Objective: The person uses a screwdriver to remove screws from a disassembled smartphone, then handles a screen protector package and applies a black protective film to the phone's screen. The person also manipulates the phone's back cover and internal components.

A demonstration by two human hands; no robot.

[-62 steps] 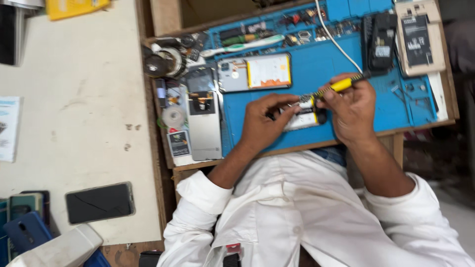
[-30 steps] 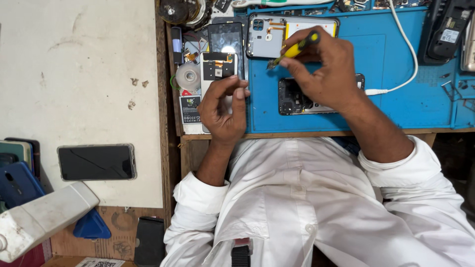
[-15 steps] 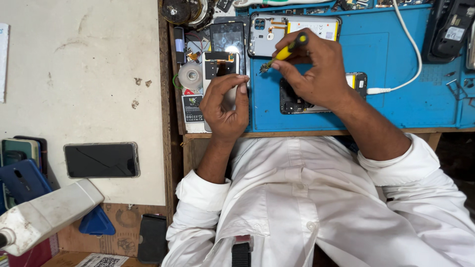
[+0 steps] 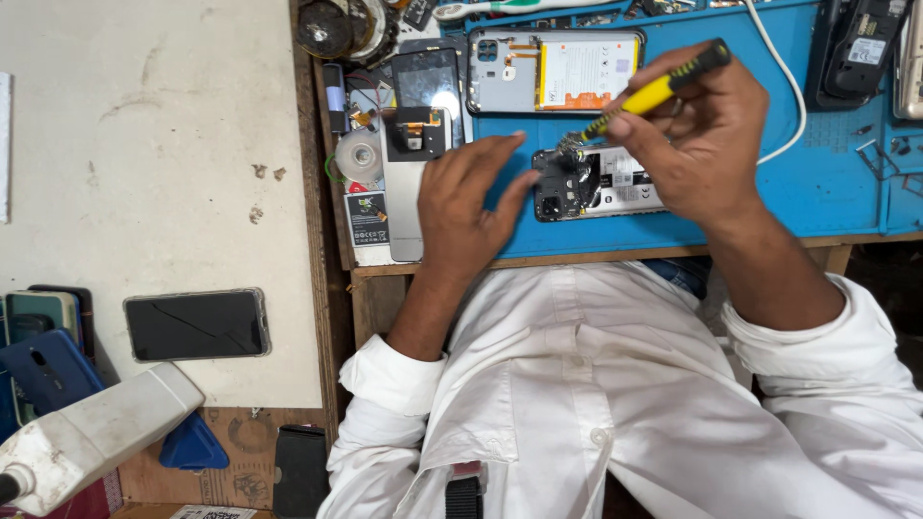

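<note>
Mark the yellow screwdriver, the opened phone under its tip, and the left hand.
yellow screwdriver (image 4: 646, 94), head view, on the yellow handle section.
opened phone (image 4: 615, 183), head view, on its exposed inner board area.
left hand (image 4: 461, 197), head view, on the back of the hand.

You look straight down on a wooden workbench (image 4: 332, 173) whose top carries a blue work mat (image 4: 827, 183) with shallow moulded compartments along its far edge. Its plain timber front edge (image 4: 596, 258) runs below the mat, with a wooden leg (image 4: 370, 308) dropping from the corner. To the side of the bench stands a pale, cream-coloured table (image 4: 144, 144), its surface scuffed and marked with a few small brown chips. Below that table you see a strip of brown cardboard (image 4: 240, 442). The light is soft and even, throwing only faint shadows.
</note>
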